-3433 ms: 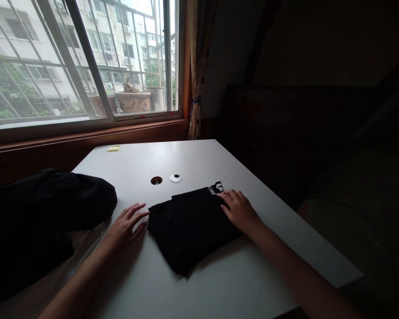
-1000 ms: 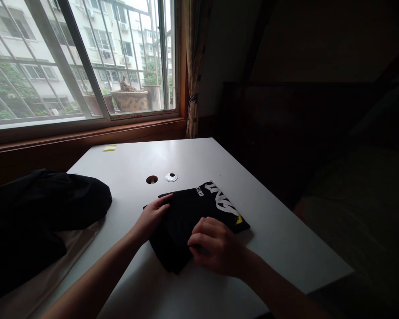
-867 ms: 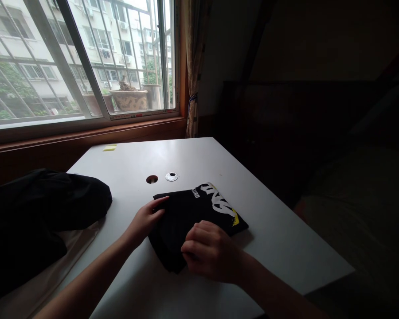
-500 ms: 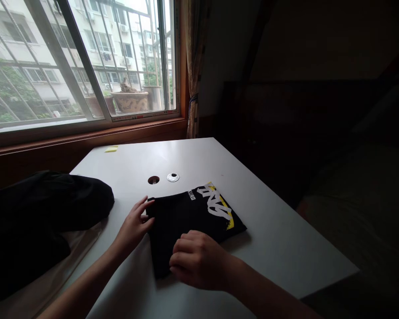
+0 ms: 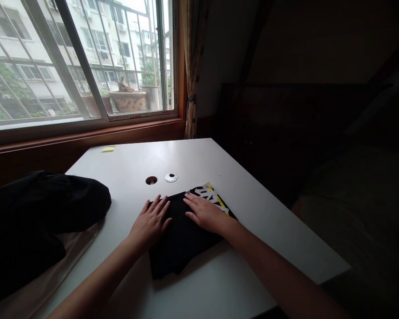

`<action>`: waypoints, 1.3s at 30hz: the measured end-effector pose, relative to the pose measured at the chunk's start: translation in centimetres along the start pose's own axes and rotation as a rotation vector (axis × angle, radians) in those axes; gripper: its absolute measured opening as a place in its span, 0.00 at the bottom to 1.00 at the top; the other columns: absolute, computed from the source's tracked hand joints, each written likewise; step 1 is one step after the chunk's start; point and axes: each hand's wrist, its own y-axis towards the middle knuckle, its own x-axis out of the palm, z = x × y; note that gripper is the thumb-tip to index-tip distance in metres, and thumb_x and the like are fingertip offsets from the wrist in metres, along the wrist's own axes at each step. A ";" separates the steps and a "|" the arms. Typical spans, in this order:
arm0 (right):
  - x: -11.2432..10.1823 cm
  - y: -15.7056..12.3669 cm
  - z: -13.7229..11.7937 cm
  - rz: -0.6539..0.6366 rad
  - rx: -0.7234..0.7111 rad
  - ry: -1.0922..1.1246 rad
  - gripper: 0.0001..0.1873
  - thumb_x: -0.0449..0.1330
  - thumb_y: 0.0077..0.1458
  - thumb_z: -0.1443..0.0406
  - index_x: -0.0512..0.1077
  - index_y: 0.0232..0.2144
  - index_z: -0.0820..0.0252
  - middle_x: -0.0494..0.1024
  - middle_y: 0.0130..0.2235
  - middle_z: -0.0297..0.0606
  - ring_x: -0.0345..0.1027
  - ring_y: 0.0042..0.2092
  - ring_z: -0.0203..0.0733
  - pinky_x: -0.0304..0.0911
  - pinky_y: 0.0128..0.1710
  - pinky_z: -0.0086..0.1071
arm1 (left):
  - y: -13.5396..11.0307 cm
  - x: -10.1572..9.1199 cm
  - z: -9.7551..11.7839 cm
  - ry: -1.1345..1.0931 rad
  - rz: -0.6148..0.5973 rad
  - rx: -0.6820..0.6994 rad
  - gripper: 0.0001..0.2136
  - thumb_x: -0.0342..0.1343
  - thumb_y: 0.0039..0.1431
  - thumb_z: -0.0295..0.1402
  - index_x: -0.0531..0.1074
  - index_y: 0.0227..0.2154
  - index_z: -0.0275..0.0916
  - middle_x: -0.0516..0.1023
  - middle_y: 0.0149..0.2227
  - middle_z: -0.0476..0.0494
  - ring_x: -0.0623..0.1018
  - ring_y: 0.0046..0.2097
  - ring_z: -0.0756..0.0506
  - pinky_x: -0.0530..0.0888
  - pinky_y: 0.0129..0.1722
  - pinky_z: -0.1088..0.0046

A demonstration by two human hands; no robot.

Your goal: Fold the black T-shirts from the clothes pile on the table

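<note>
A folded black T-shirt point(image 5: 179, 248) with white and yellow print lies flat on the white table point(image 5: 266, 257) in front of me. My left hand point(image 5: 152, 221) rests palm down on its left part, fingers spread near the far left corner. On the upper right part lies my right hand point(image 5: 204, 212), fingers stretched out and pointing left. It covers some of the lettering. Neither hand grips anything; both are open on the cloth.
A heap of dark clothing point(image 5: 49, 208) with a pale cloth point(image 5: 76, 239) under it lies on the left. Beyond the shirt are a cable hole point(image 5: 151, 180), a metal ring cover point(image 5: 170, 177) and yellow sticky notes point(image 5: 108, 149). A barred window stands behind.
My right hand has moved from the near edge up onto the shirt and its curled fingers have straightened. My left hand has shifted right, further onto the cloth, and lies flatter.
</note>
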 end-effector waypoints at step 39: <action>-1.9 -0.9 1.9 0.208 -0.220 0.109 0.10 0.61 0.62 0.62 0.78 0.45 0.55 0.79 0.47 0.42 0.69 0.52 0.47 0.64 0.55 0.45 | -2.0 -1.8 -6.7 -0.665 0.131 -0.352 0.23 0.55 0.63 0.46 0.70 0.58 0.43 0.76 0.50 0.39 0.77 0.50 0.38 0.77 0.48 0.59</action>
